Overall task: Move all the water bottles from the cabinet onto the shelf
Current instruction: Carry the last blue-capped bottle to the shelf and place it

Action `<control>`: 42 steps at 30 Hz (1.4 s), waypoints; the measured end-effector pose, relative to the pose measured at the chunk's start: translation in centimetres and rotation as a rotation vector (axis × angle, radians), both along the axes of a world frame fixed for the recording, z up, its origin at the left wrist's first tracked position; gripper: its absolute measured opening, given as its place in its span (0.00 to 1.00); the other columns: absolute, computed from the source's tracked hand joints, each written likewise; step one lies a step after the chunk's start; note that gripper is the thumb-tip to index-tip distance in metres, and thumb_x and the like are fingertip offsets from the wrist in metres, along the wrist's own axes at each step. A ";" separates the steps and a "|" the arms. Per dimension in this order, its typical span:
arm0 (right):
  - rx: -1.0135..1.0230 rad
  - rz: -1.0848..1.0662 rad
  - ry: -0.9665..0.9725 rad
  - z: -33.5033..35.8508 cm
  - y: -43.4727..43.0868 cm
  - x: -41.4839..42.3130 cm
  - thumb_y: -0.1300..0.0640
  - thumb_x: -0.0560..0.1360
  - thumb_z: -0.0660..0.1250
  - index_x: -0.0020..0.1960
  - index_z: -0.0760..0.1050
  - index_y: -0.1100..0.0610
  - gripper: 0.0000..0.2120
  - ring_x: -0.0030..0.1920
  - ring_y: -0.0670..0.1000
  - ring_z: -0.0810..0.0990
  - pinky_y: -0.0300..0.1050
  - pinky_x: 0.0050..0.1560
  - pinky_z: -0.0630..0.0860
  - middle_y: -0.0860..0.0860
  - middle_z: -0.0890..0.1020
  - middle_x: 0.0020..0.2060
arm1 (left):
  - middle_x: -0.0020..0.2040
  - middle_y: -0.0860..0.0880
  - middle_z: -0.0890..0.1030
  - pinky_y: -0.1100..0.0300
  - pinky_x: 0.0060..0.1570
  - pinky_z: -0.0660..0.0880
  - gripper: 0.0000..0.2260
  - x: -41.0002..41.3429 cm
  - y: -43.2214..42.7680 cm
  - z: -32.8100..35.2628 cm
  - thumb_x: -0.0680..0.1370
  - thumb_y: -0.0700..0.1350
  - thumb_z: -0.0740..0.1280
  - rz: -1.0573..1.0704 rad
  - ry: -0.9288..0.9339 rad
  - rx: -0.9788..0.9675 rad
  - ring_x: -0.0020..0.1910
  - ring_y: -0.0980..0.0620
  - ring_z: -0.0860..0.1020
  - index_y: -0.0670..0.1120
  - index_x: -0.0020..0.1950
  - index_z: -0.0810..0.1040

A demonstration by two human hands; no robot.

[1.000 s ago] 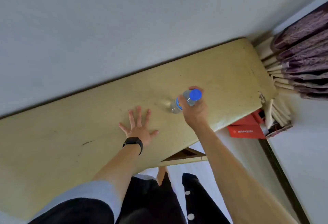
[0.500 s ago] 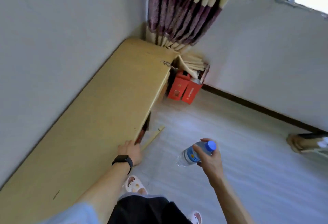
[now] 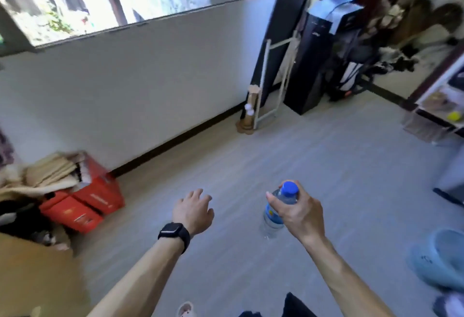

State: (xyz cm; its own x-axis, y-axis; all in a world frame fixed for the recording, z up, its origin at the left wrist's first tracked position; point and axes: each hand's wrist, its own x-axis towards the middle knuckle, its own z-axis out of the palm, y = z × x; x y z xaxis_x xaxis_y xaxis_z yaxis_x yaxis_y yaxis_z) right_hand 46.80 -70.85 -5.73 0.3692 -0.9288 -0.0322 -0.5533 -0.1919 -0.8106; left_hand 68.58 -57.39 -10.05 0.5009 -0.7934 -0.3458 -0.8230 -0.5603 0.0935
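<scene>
My right hand (image 3: 300, 213) grips a clear water bottle (image 3: 275, 212) with a blue cap near its neck, held upright above the grey floor. My left hand (image 3: 193, 210), with a black watch on the wrist, hangs free in the air with its fingers loosely apart and nothing in it. The yellow cabinet top (image 3: 35, 276) shows only as a corner at the lower left. A white shelf unit (image 3: 442, 100) with small items on it stands at the far right edge.
Red boxes (image 3: 85, 198) with stacked paper on top sit by the wall at left. A black tall unit (image 3: 313, 60) and a white frame (image 3: 273, 78) stand by the far wall. A light blue object (image 3: 442, 259) lies at lower right. Grey floor (image 3: 251, 161) spreads between.
The view has swung from the cabinet to the room. My left hand has come off the cabinet edge. The bottle stays in my right hand.
</scene>
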 end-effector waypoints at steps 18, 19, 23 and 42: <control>-0.137 -0.714 0.074 8.7 -33.9 -18.1 0.39 0.67 0.76 0.43 0.75 0.50 0.18 0.36 0.52 0.76 0.45 0.38 0.70 0.45 0.80 0.31 | 0.73 0.53 0.69 0.51 0.68 0.68 0.22 -10.8 -53.8 11.3 0.80 0.59 0.58 -0.720 -0.141 -0.355 0.72 0.49 0.67 0.59 0.74 0.66; -0.160 -0.740 0.070 9.6 -35.9 -18.3 0.39 0.67 0.76 0.44 0.76 0.50 0.18 0.36 0.52 0.76 0.45 0.39 0.69 0.44 0.80 0.32 | 0.73 0.53 0.69 0.51 0.68 0.67 0.22 -11.1 -56.4 12.0 0.80 0.59 0.58 -0.744 -0.140 -0.373 0.72 0.49 0.66 0.59 0.74 0.66; -0.229 -0.817 0.030 12.5 -44.0 -19.8 0.39 0.67 0.76 0.44 0.75 0.49 0.17 0.38 0.51 0.77 0.43 0.40 0.69 0.42 0.81 0.33 | 0.71 0.54 0.71 0.52 0.67 0.67 0.21 -12.9 -66.4 14.2 0.80 0.58 0.58 -0.819 -0.128 -0.405 0.71 0.50 0.66 0.58 0.73 0.67; -0.234 -0.773 0.045 16.9 -85.4 -35.9 0.36 0.67 0.74 0.42 0.76 0.48 0.17 0.39 0.42 0.77 0.35 0.35 0.69 0.44 0.80 0.33 | 0.70 0.56 0.71 0.53 0.67 0.67 0.21 -28.6 -107.8 14.5 0.79 0.57 0.58 -0.840 -0.116 -0.360 0.70 0.51 0.67 0.58 0.72 0.68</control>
